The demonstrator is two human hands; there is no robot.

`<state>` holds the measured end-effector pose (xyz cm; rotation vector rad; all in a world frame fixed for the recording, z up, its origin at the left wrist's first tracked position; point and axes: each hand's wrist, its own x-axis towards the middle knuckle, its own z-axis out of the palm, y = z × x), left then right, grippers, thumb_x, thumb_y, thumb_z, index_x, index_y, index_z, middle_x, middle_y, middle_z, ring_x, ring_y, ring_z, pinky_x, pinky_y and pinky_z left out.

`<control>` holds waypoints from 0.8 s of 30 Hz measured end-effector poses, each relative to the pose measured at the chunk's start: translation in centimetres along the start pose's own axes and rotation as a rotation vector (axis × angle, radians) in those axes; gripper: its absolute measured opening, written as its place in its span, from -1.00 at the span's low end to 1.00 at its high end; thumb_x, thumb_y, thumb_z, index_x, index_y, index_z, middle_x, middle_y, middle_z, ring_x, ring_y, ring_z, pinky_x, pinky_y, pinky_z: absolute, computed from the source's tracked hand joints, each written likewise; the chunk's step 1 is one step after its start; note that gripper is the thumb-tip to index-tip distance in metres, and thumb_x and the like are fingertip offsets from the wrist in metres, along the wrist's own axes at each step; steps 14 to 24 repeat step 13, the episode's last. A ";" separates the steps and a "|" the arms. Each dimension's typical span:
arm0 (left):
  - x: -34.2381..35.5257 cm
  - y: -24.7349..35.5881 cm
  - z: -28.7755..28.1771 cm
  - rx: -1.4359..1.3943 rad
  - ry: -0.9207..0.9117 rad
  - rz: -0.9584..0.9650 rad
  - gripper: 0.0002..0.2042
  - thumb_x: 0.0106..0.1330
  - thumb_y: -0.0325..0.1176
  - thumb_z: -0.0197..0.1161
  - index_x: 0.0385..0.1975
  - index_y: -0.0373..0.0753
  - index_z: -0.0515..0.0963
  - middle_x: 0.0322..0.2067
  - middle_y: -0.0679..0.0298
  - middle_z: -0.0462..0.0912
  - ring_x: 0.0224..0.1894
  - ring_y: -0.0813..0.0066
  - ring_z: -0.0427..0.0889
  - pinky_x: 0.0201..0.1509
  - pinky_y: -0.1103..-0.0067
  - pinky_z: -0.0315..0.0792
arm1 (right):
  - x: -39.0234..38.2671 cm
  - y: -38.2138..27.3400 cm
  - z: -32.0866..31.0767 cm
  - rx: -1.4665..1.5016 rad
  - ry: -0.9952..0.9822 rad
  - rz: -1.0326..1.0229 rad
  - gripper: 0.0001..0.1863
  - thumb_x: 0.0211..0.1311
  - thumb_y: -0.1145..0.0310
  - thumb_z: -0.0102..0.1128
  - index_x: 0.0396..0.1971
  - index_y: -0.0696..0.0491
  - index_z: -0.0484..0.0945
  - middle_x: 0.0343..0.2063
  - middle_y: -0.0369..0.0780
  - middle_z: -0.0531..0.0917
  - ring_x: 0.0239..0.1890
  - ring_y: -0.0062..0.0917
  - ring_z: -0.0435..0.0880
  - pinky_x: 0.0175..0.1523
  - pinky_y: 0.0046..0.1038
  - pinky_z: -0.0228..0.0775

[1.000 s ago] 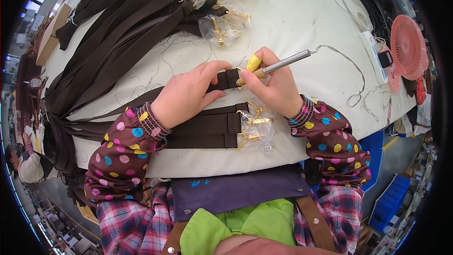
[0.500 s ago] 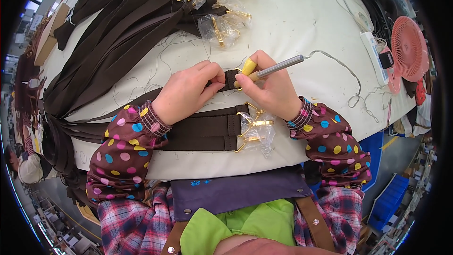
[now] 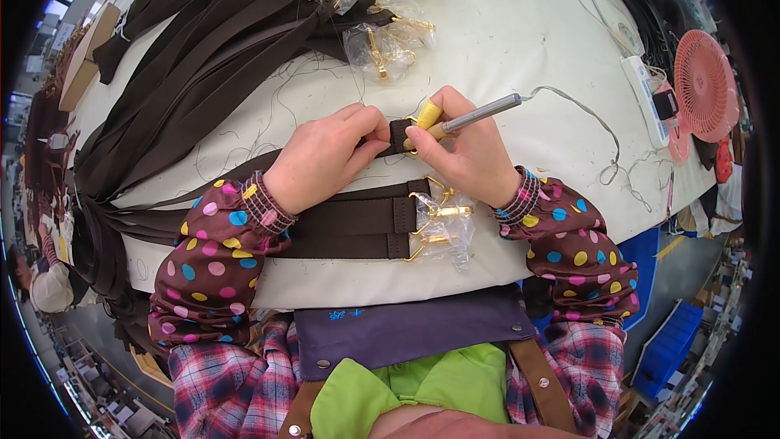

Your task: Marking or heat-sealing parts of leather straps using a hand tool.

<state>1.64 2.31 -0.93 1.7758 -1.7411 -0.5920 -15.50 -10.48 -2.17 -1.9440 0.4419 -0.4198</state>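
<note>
My left hand [image 3: 325,158] pinches a dark brown strap [image 3: 399,135] close to its stitched end. In my right hand [image 3: 467,150] is a silver, pen-shaped corded tool [image 3: 485,114], its tip at the strap's end; the exact contact is hidden by my fingers. A yellow cover [image 3: 428,115] wraps one right fingertip. Just below my hands, more brown straps [image 3: 349,223] lie side by side. Gold buckles [image 3: 439,223] in clear plastic are fixed to their ends.
A long bundle of brown straps [image 3: 195,73] spreads over the upper left of the white table [image 3: 520,49]. Bagged gold buckles [image 3: 380,53] lie at its end. To the right stand a power strip [image 3: 647,97] and a pink fan [image 3: 704,85]. Loose threads [image 3: 227,154] litter the tabletop.
</note>
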 end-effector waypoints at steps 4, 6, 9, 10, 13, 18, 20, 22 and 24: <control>0.0 0.0 -0.1 -0.012 0.005 -0.014 -0.92 0.25 -0.39 0.18 -0.34 -0.20 0.45 -0.38 0.20 0.56 -0.35 0.17 0.59 -0.32 0.40 0.46 | 0.1 -0.1 0.0 -0.015 -0.009 -0.007 -0.82 0.22 0.48 0.18 -0.35 0.15 0.33 -0.50 -0.31 0.52 -0.42 -0.73 0.52 -0.36 -0.63 0.36; -0.1 0.2 -0.4 -0.017 0.008 -0.020 -0.92 0.25 -0.39 0.18 -0.34 -0.19 0.45 -0.38 0.20 0.56 -0.35 0.16 0.59 -0.33 0.39 0.45 | -0.1 -0.1 0.0 0.036 0.006 0.002 -0.82 0.22 0.48 0.18 -0.35 0.14 0.32 -0.50 -0.31 0.52 -0.41 -0.72 0.54 -0.35 -0.64 0.37; -0.3 0.5 -2.0 0.077 0.021 -0.108 -0.92 0.25 -0.39 0.17 -0.34 -0.19 0.43 -0.37 0.18 0.56 -0.35 0.13 0.58 -0.33 0.36 0.44 | 0.0 0.0 0.2 0.182 0.069 -0.008 -0.80 0.22 0.42 0.20 -0.35 0.13 0.33 -0.52 -0.28 0.57 -0.43 -0.66 0.60 -0.37 -0.61 0.40; -0.4 0.2 -2.8 0.163 0.057 -0.131 -0.92 0.25 -0.39 0.17 -0.34 -0.18 0.42 -0.37 0.17 0.56 -0.34 0.13 0.59 -0.33 0.35 0.44 | 0.0 0.1 0.2 0.273 0.118 -0.027 -0.77 0.20 0.37 0.22 -0.36 0.12 0.34 -0.55 -0.25 0.60 -0.46 -0.61 0.65 -0.41 -0.58 0.43; -0.7 -0.5 -3.8 0.539 0.190 -0.221 -0.89 0.25 -0.34 0.18 -0.34 -0.17 0.41 -0.36 0.16 0.57 -0.34 0.09 0.59 -0.33 0.34 0.47 | 0.0 0.3 0.0 0.247 0.125 -0.022 -0.79 0.22 0.36 0.20 -0.33 0.12 0.35 -0.52 -0.25 0.61 -0.45 -0.57 0.67 -0.36 -0.57 0.47; -0.7 -0.5 -3.8 0.539 0.190 -0.221 -0.89 0.25 -0.34 0.18 -0.34 -0.17 0.41 -0.36 0.16 0.57 -0.34 0.09 0.59 -0.33 0.34 0.47 | 0.0 0.3 0.0 0.247 0.125 -0.022 -0.79 0.22 0.36 0.20 -0.33 0.12 0.35 -0.52 -0.25 0.61 -0.45 -0.57 0.67 -0.36 -0.57 0.47; -0.7 -0.5 -3.8 0.539 0.190 -0.221 -0.89 0.25 -0.34 0.18 -0.34 -0.17 0.41 -0.36 0.16 0.57 -0.34 0.09 0.59 -0.33 0.34 0.47 | 0.0 0.3 0.0 0.247 0.125 -0.022 -0.79 0.22 0.36 0.20 -0.33 0.12 0.35 -0.52 -0.25 0.61 -0.45 -0.57 0.67 -0.36 -0.57 0.47; -0.7 -0.5 -3.8 0.539 0.190 -0.221 -0.89 0.25 -0.34 0.18 -0.34 -0.17 0.41 -0.36 0.16 0.57 -0.34 0.09 0.59 -0.33 0.34 0.47 | 0.0 0.3 0.0 0.247 0.125 -0.022 -0.79 0.22 0.36 0.20 -0.33 0.12 0.35 -0.52 -0.25 0.61 -0.45 -0.57 0.67 -0.36 -0.57 0.47; -0.7 -0.5 -3.8 0.539 0.190 -0.221 -0.89 0.25 -0.34 0.18 -0.34 -0.17 0.41 -0.36 0.16 0.57 -0.34 0.09 0.59 -0.33 0.34 0.47 | 0.0 0.3 0.0 0.247 0.125 -0.022 -0.79 0.22 0.36 0.20 -0.33 0.12 0.35 -0.52 -0.25 0.61 -0.45 -0.57 0.67 -0.36 -0.57 0.47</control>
